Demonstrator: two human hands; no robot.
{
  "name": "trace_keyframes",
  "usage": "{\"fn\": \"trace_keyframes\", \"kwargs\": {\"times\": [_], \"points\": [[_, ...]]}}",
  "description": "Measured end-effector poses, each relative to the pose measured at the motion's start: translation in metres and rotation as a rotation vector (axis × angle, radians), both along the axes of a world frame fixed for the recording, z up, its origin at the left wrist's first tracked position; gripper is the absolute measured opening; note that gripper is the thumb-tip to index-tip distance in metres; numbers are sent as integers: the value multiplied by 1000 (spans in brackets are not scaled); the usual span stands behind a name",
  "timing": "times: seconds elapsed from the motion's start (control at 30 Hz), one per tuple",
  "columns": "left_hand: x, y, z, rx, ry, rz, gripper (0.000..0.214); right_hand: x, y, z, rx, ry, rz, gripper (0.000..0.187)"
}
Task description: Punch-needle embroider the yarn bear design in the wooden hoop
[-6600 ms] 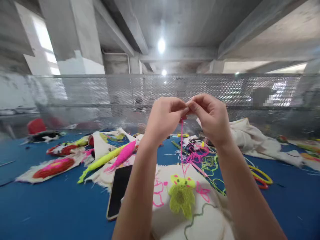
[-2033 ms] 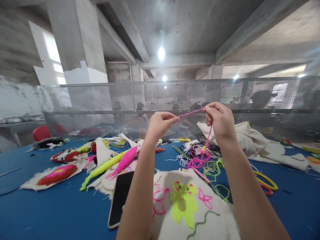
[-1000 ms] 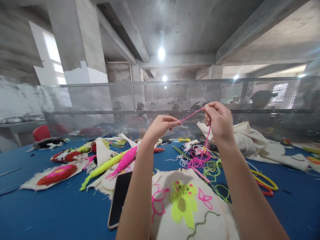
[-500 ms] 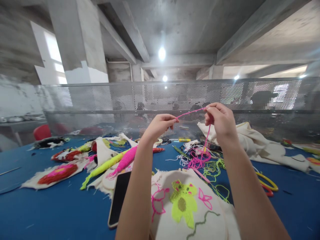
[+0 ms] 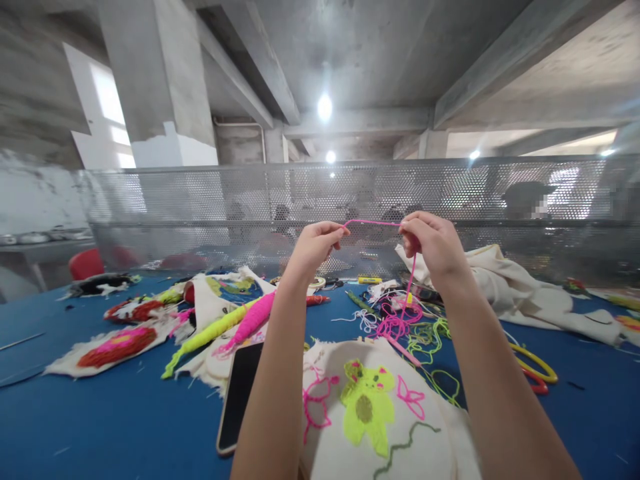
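Both my hands are raised above the blue table [image 5: 100, 413], stretching a length of pink yarn [image 5: 373, 223] level between them. My left hand [image 5: 314, 248] pinches one end of it. My right hand [image 5: 433, 245] pinches the other side, and from there the yarn hangs down to a pink tangle [image 5: 395, 325] on the table. Below my forearms lies cream cloth [image 5: 425, 447] embroidered with a neon yellow figure [image 5: 367, 407] and pink shapes.
A black phone [image 5: 239, 393] lies left of the cloth. Neon yellow and pink yarn skeins [image 5: 225, 323], embroidered patches [image 5: 107, 340], loose green threads [image 5: 430, 337], yellow and red hoops [image 5: 533, 367] and a heap of cream fabric [image 5: 520, 290] litter the table. A perforated metal screen [image 5: 200, 200] stands behind; people sit beyond it.
Earlier my hands were pinched close together; they have since drawn apart with the yarn taut. In the last second my left hand rose, so the strand now runs level.
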State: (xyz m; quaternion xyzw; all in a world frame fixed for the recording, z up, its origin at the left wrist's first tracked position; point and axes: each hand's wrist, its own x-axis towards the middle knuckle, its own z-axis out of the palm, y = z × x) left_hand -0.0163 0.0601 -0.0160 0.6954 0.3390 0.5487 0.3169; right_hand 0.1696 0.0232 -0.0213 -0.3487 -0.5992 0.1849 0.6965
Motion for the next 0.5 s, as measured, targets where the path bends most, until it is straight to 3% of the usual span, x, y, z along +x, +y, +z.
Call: {"fn": "trace_keyframes", "kwargs": {"times": [0.1,0.2,0.33,0.5], "points": [[0,-1,-2,99,106,151,14,-2,-1,-1,38,-90,47,16],[0,-1,-5,189,352,249,17,-6,-3,-1,71,-109,107,15],[-3,-4,-6,148,534,-20,18,-5,1,-1,53,16,59,8],[-5,-12,-1,61,355,-336,17,11,15,-8,0,60,-110,7]]}}
